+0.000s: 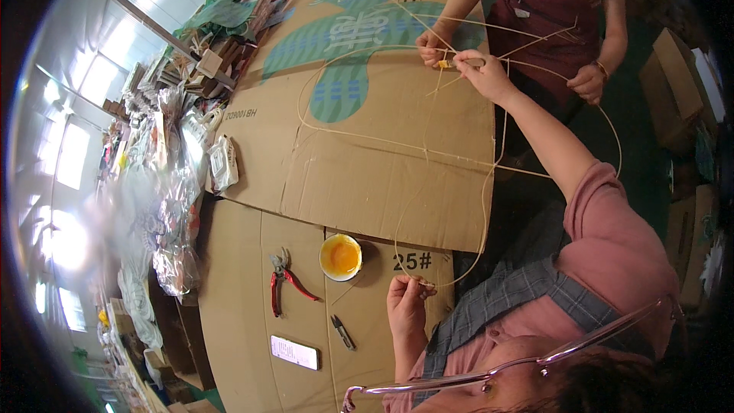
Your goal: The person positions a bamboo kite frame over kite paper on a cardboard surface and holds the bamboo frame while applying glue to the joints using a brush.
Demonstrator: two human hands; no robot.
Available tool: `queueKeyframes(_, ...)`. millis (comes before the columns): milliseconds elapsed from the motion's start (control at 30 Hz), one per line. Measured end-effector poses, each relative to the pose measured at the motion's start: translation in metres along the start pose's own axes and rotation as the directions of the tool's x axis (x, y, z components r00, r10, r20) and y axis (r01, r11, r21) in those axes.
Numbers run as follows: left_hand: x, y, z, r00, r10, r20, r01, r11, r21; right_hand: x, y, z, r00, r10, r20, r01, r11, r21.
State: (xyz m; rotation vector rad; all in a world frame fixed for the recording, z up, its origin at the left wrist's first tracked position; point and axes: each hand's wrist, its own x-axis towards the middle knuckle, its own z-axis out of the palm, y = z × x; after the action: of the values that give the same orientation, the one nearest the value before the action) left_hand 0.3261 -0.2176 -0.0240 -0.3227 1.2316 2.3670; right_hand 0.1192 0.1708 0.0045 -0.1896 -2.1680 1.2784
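Observation:
A large, open frame of thin tan strips (459, 159), like cane or bamboo, spans the space between me and a co-worker. My left hand (407, 300) is closed in a pinch on the lower curve of this frame. Higher up, my right hand (482, 75) has its fingers closed around the strips where several of them cross. Right beside it, a co-worker's hand (434, 44) grips the same crossing, near a small yellow piece (443, 64). The co-worker's other hand (589, 82) holds a strip farther right.
Cardboard sheets (367, 183) cover the table, one with a green printed figure. Near my left hand lie a bowl of orange-yellow stuff (341, 257), red-handled pliers (284, 279), small dark snips (343, 332) and a phone (294, 352). A white packet (223, 164) and wrapped bundles (174, 237) sit left.

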Motion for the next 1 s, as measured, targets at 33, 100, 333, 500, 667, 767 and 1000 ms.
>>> queueKeyframes(33, 0.0, -0.001, -0.001, 1.0, 0.013, 0.002, -0.014, 1.0, 0.004, -0.001, -0.001, 0.003, 0.999, -0.025, 0.031, 0.026, 0.999, -0.024)
queueKeyframes(100, 0.0, -0.001, -0.002, 1.0, 0.014, -0.005, -0.014, 1.0, -0.005, -0.006, -0.003, 0.002, 0.998, -0.013, 0.069, 0.015, 0.999, -0.03)
queueKeyframes(333, 0.0, -0.002, -0.003, 1.0, 0.013, 0.01, -0.013, 1.0, -0.015, -0.008, -0.002, 0.002, 0.998, -0.008, 0.064, 0.005, 0.998, 0.057)
queueKeyframes(500, 0.0, -0.004, -0.009, 1.0, 0.018, 0.007, -0.018, 1.0, -0.02, -0.024, -0.03, -0.006, 0.957, 0.108, 0.269, -0.125, 0.991, 0.048)
queueKeyframes(667, 0.003, -0.007, -0.014, 0.998, 0.037, 0.045, -0.035, 0.998, -0.051, -0.022, -0.024, -0.008, 0.978, 0.097, 0.183, -0.117, 0.988, 0.102)
queueKeyframes(767, 0.003, -0.008, -0.015, 0.998, 0.045, 0.05, -0.043, 0.999, -0.032, -0.02, -0.023, -0.012, 0.976, 0.066, 0.207, -0.102, 0.98, 0.169)
queueKeyframes(1000, 0.005, -0.008, -0.015, 0.999, 0.029, 0.023, -0.028, 0.999, -0.035, -0.012, -0.029, -0.01, 0.952, 0.083, 0.294, -0.104, 0.993, 0.057)
